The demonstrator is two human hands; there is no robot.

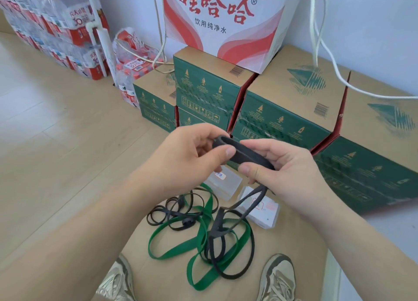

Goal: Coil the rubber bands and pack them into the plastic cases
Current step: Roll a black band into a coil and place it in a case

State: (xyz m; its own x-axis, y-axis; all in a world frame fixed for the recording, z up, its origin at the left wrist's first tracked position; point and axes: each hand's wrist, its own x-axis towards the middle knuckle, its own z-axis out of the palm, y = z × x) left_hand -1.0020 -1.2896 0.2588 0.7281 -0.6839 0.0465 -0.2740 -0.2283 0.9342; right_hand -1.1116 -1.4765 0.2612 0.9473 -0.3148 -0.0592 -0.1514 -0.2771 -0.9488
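Note:
I hold a black rubber band (243,152) up in front of me, part of it folded into a flat coil. My left hand (192,158) pinches the coil's left end and my right hand (287,174) grips its right end. The band's loose tail hangs from my right hand down to a cardboard box top (144,273). There lie tangled green bands (172,251) and thinner black bands (172,212). Two clear plastic cases with labels sit behind them, one (228,185) partly hidden by my hands, the other (264,212) to its right.
Green and brown cartons (282,110) are stacked just beyond the cases, with a white and red water carton (224,22) on top. Packs of bottled water (54,24) stand at the far left. White cables (328,58) hang at the right. My shoes (278,278) flank the box.

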